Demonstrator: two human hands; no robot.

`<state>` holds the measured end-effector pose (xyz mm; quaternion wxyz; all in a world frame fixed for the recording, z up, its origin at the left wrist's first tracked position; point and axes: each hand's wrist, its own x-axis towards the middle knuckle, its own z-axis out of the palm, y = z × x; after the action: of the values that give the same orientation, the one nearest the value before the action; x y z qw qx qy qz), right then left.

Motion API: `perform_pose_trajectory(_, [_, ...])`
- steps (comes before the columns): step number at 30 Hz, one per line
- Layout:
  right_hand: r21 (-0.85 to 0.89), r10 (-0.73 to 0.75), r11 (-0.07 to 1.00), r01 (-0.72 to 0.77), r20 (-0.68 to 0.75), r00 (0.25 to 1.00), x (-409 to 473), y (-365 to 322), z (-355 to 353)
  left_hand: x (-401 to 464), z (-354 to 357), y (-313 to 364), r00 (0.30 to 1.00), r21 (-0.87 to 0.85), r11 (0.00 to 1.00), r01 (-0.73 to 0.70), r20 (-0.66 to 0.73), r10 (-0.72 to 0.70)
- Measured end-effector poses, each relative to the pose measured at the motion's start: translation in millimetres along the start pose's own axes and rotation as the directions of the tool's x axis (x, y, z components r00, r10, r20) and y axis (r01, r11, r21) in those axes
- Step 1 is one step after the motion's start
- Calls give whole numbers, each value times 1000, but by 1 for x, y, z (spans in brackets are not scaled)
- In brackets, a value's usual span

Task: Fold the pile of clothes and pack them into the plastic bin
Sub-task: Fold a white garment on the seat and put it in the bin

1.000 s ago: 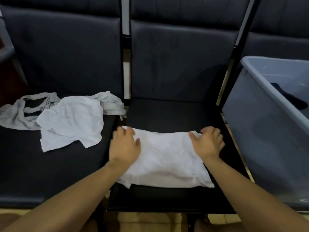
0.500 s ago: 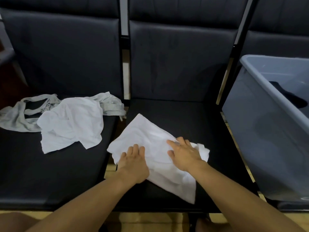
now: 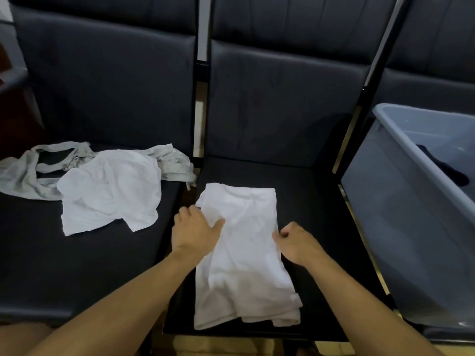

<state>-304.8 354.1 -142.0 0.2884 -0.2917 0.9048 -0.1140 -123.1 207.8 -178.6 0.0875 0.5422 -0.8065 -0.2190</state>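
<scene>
The left hand (image 3: 195,233) lies flat on a folded white cotton garment (image 3: 244,255) on the black padded seat (image 3: 313,201); the right hand (image 3: 298,244) pinches its edge. Right of both hands stands a grey plastic bin (image 3: 401,217).

- A folded garment (image 3: 244,253) lies on the middle seat (image 3: 316,214).
- An unfolded pile of clothes (image 3: 102,186) lies on the seat to its left.
- The plastic bin (image 3: 401,227) stands at right.
</scene>
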Motion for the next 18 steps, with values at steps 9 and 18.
perform_pose_trajectory(9, [292, 133, 945, -146, 64, 989, 26, 8, 26, -12, 20, 13, 992, 271, 962, -15, 121, -18])
perform_pose_trajectory(18, [206, 216, 953, -222, 50, 975, 32, 7, 16, 4, 26, 21, 965, 72, 996, -60, 259, 40])
